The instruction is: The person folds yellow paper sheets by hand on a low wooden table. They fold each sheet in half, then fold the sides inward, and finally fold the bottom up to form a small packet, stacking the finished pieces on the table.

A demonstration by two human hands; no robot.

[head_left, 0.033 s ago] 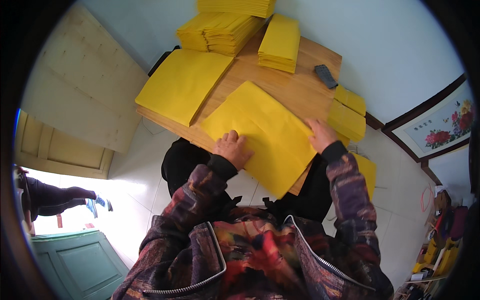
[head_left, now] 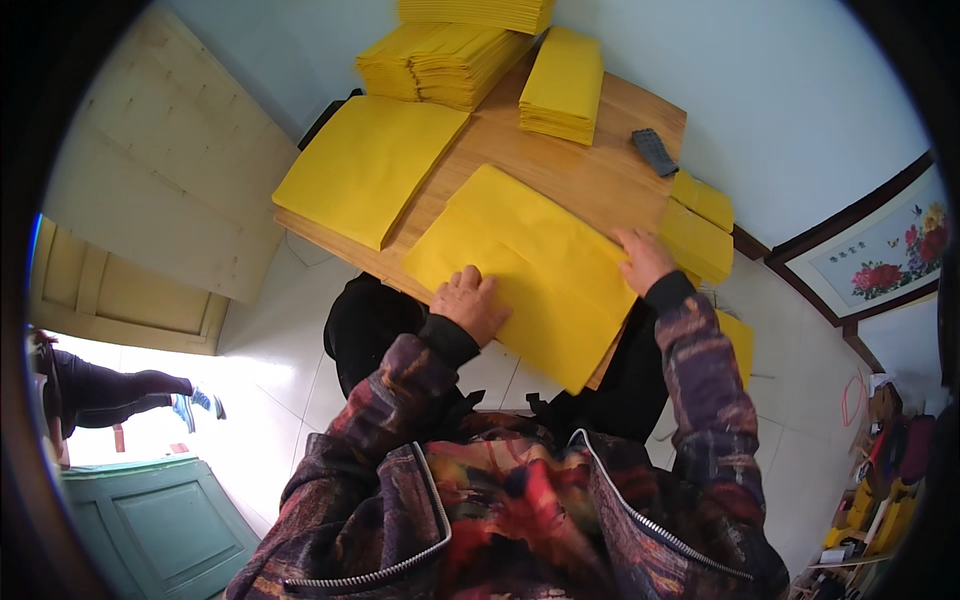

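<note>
A large yellow paper sheet (head_left: 540,270) lies at a slant over the near edge of the wooden table (head_left: 560,180), and its lowest corner hangs past that edge. My left hand (head_left: 472,304) is on its near-left edge, fingers bent and closed against the paper. At the right edge my right hand (head_left: 645,260) grips the same sheet between fingers and thumb. Whether several layers lie under the top one cannot be told. To the left lies a flat stack of yellow sheets (head_left: 370,165).
Farther back stand a thick yellow pile (head_left: 435,65) and a narrow yellow stack (head_left: 562,85). A dark grey object (head_left: 654,152) lies near the table's right edge. Yellow bundles (head_left: 695,240) stand beyond it. Another person's legs (head_left: 120,395) show by the doorway at left.
The yellow sheet has turned slightly: its far corner shifted left, its near corner right. My left hand moved a little right and down with it; my right hand barely moved.
</note>
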